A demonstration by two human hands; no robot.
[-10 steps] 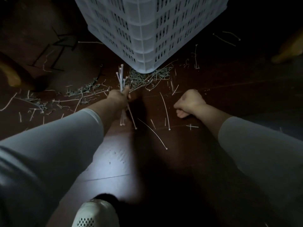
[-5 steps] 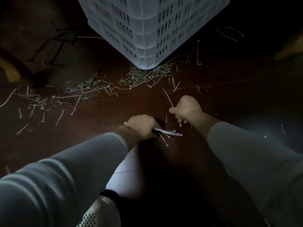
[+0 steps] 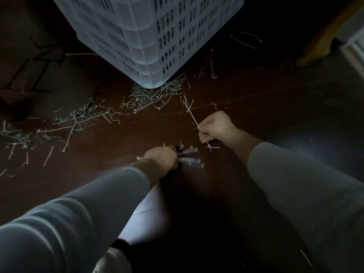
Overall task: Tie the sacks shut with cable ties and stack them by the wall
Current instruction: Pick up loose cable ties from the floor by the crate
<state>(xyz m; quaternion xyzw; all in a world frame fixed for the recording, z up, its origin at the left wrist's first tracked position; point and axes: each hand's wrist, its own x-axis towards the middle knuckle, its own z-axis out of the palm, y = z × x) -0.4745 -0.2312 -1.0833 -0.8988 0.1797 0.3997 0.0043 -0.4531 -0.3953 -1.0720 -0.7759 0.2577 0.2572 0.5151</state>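
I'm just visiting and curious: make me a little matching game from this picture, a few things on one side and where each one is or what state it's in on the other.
Things:
1. left hand
2. right hand
3. white crate
4. plant litter

States:
A. standing on the floor at the top of the view
B. closed on a bundle of cable ties
C. scattered on the dark floor by the crate's corner
D. pinching a single cable tie

Pairs: 1-B, 2-D, 3-A, 4-C

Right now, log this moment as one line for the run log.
left hand: shut on bundle of cable ties | right hand: shut on single cable tie | white crate beyond | loose ties on floor | sacks: not in view
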